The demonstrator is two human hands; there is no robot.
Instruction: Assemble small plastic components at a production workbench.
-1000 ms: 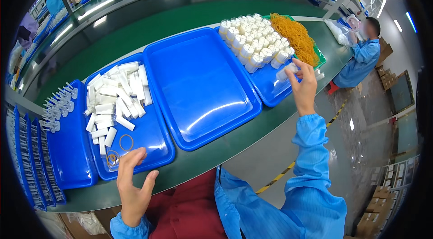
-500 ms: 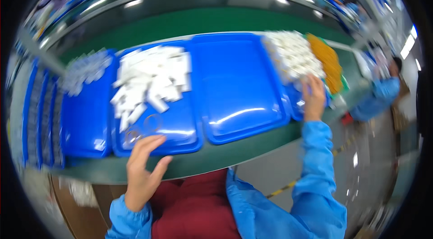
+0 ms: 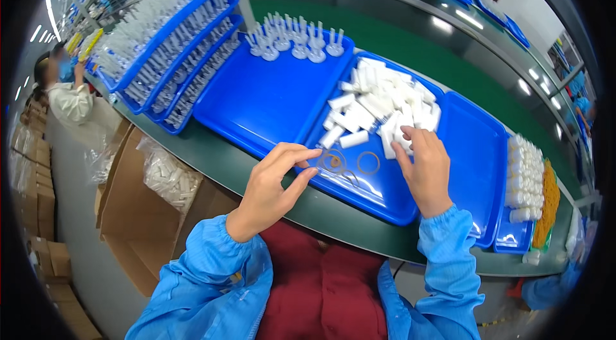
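Observation:
My left hand hovers over the near left corner of a blue tray, thumb and fingers apart, with nothing in it. Close to its fingertips, several thin brown rings like rubber bands lie on that tray. A loose pile of white tube-shaped pieces covers the tray's far part. At the pile's near right edge is my right hand, its thumb and forefinger around one white piece. Whether that piece has left the pile I cannot tell.
Left of it, a blue tray bears clear stemmed parts along its far edge. Stacked trays of such parts stand farther left. At right are another blue tray, white cylinders and an orange heap. An open carton sits below.
The view has swung left. My right hand has gone from beside the white cylinders to the white pile and closed around a piece. My left hand stays open near the brown rings.

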